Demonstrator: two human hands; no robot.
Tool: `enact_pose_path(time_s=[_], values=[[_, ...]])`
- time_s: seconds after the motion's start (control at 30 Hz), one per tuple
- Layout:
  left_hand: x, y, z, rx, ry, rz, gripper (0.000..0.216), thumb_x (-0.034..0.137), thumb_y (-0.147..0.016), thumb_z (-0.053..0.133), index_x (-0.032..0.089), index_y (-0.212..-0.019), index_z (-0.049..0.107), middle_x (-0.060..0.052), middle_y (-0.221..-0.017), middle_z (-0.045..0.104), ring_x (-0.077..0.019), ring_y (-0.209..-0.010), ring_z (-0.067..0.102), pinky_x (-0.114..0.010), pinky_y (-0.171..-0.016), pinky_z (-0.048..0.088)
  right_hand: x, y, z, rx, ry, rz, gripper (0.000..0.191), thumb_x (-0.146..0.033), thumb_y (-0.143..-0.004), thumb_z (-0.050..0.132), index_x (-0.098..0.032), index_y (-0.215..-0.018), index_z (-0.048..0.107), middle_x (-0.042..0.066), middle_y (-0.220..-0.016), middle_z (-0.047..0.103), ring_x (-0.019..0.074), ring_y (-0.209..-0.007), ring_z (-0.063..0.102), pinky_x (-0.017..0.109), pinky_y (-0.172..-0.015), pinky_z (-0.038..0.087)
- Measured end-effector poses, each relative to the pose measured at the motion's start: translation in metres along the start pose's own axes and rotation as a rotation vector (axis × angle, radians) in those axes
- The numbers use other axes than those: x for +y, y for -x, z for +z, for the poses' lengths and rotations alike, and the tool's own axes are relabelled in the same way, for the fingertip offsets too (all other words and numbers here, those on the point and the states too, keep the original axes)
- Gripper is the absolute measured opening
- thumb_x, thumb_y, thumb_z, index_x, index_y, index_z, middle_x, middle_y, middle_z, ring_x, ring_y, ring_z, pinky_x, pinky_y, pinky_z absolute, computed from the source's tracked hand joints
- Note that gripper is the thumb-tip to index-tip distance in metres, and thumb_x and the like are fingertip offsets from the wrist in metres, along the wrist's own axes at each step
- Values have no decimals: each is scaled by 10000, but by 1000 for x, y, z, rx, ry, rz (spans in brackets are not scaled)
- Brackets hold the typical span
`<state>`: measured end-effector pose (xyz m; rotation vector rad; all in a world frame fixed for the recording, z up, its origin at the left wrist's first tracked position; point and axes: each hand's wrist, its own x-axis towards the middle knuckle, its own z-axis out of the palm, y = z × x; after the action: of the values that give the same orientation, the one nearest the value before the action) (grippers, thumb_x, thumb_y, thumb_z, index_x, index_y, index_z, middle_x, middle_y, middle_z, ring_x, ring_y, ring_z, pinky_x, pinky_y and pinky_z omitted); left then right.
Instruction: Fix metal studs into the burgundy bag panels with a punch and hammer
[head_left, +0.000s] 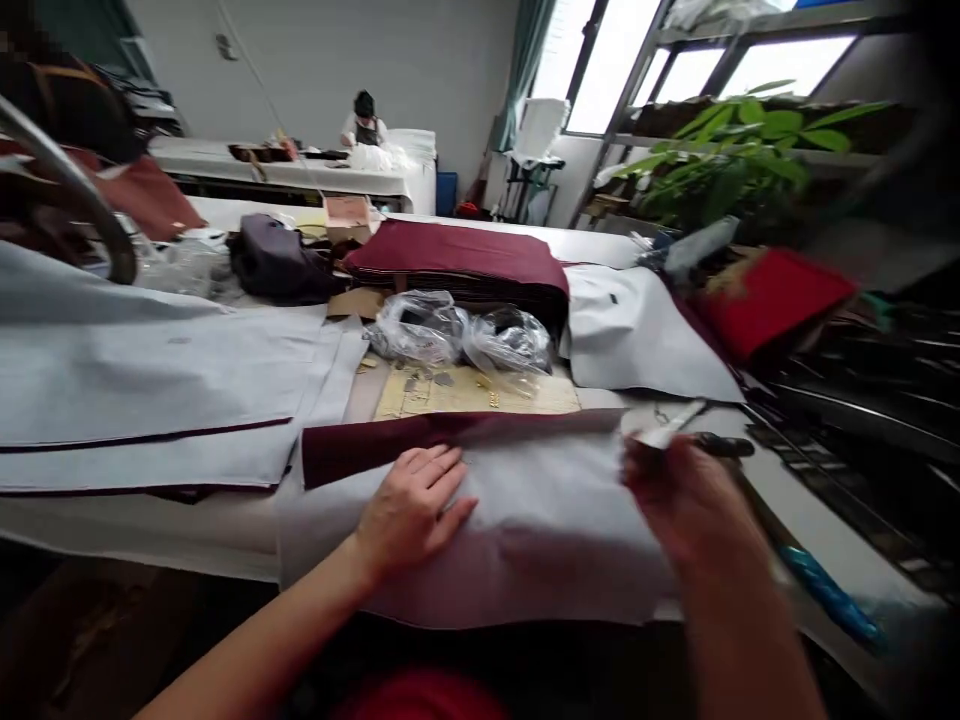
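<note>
My left hand (418,505) lies palm down with fingers stretched out on a maroon sheet of fabric or leather with a pale grey side (540,500). Along the sheet's far left edge, a strip of its maroon side (360,450) shows. My right hand (686,490), blurred by motion, is closed at the right end of the sheet. A pale, narrow thing (664,432) sticks out at its fingers, too smeared to name. Just beyond that hand lies a dark-handled tool (726,444).
Similar grey-backed sheets (150,370) lie at left. Behind my hands are a yellowish board (420,396) with small metal pieces, plastic bags (424,330) and a maroon stack (457,250). A blue-wrapped handle (829,595) is at right. Another person (365,125) works at a far table.
</note>
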<state>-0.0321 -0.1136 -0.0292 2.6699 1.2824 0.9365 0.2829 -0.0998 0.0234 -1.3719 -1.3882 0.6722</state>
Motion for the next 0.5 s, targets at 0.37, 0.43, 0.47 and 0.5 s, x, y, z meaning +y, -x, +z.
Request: enact_pose_path(time_s=[0.37,0.43,0.47,0.5], values=[[2,0,-1,26,-12,9,351,310,-998,577,134,-1288,667,-116,-1351,676,-283,-1260,621,-466,-1092,507,-12,9,117,-476,357,-504,133,-243,-1040,501,-232,-1034,634,83,-1038,642,221,-923,635,345,-786,539],[2,1,-1,28,-13,6,343,307,-998,576,132,-1278,670,-117,-1350,676,-284,-1257,624,-471,-1092,504,-11,9,116,-472,362,-506,122,-239,-1046,498,-239,-1051,621,80,-1044,643,219,-940,635,341,-807,535],[2,1,0,29,-15,5,339,305,-998,577,132,-1274,671,-118,-1349,676,-286,-1255,625,-474,-1090,504,-11,9,116,-469,367,-501,122,-239,-1049,495,-242,-1049,617,78,-1045,644,219,-944,635,342,-814,534],[2,1,1,31,-16,4,335,302,-997,578,133,-1271,671,-118,-1348,677,-287,-1254,625,-477,-1088,505,-11,9,116,-465,376,-499,125,-238,-1051,490,-243,-1041,615,78,-1043,646,220,-945,633,345,-818,532]])
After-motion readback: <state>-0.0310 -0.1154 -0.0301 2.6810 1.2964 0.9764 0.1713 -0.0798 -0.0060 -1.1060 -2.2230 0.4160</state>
